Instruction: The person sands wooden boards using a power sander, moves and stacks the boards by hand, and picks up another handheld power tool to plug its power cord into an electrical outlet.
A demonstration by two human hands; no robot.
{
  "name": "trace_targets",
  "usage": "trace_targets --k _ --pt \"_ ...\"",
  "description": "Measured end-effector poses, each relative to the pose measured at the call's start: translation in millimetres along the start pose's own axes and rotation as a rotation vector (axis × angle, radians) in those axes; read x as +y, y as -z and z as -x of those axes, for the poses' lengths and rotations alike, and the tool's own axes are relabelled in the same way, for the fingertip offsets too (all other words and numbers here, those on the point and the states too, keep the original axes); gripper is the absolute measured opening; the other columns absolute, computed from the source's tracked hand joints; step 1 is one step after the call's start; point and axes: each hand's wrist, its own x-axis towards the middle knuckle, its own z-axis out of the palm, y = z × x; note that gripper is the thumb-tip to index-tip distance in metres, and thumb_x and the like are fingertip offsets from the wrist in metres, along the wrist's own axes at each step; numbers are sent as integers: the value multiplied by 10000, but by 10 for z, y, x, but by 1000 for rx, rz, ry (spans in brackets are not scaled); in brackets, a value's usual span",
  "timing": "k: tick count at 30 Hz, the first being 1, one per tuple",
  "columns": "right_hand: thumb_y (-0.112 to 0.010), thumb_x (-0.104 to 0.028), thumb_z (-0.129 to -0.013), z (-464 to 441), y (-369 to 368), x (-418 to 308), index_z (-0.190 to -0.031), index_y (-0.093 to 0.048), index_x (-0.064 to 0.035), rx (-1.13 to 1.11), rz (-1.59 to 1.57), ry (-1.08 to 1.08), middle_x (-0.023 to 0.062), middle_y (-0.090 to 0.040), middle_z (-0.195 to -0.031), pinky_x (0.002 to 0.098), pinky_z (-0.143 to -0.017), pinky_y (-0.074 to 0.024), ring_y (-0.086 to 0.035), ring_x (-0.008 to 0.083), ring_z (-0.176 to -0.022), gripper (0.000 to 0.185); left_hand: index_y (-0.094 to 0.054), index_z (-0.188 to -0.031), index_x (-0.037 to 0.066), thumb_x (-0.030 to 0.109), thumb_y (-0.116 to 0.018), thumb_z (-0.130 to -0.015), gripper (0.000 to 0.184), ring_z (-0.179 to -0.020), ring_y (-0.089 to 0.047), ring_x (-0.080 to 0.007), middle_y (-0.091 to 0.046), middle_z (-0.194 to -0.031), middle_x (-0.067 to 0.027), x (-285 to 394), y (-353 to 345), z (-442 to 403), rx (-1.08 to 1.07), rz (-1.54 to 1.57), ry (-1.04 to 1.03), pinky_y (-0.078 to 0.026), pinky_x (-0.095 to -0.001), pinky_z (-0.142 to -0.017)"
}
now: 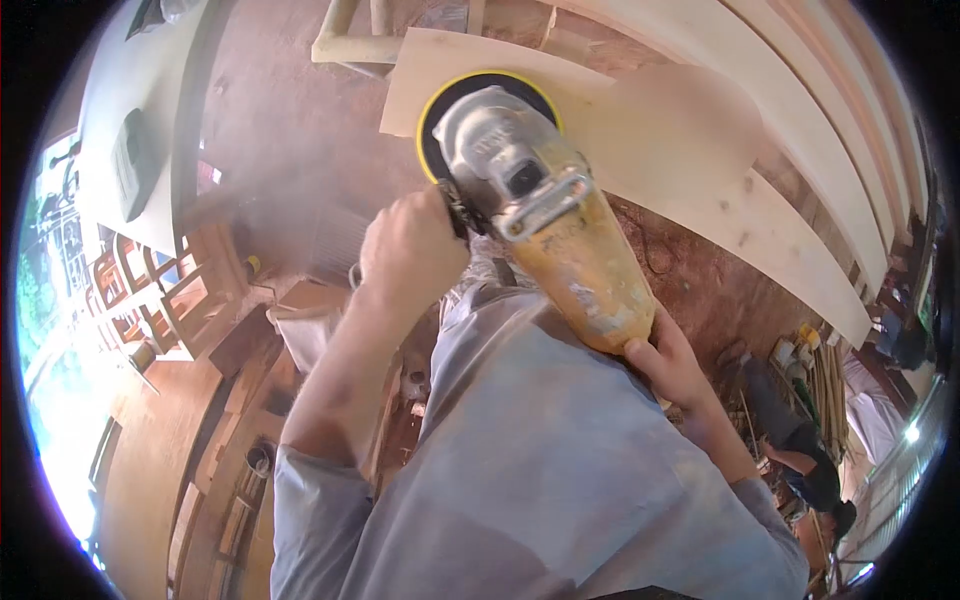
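A disc sander point(580, 255) with a worn yellow body and a bare metal head lies across the middle of the head view. Its round black pad with a yellow rim point(433, 150) overlaps the near left end of a pale wooden board point(640, 130); whether the pad touches the wood I cannot tell. My left hand point(415, 240) is closed around the side handle beside the metal head. At the rear end of the body, my right hand point(672, 360) grips the casing, its thumb showing on the side and the other fingers hidden below.
Curved pale planks point(830, 100) are stacked at the upper right. A light-topped table point(150, 120) stands at the upper left, with wooden frames point(150, 290) below it. Timber pieces point(225, 480) lie at the lower left. Another person point(800, 450) is low at the right.
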Motion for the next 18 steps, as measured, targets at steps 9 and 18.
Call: trace_targets --k 9,18 --pt "-699 -299 -929 41 596 -67 -1519 -315 26 -95 176 43 187 -503 -1443 371 -1148 -340 -455 231 -1363 776 -712 -1045 89 123 -675 -815 236 -926 -681 -420 -704 -938 -223 556 -94 225 176 85 -41 -533 -472 -786" --pt "-737 -313 -881 378 1707 245 -1529 -308 16 32 107 16 199 -475 -1467 388 -1164 -317 -434 260 -1384 844 -704 -947 33 115 -627 -786 197 -885 -669 -448 -691 -880 -260 1449 -786 -38 113 29 -64 -528 -515 -783"
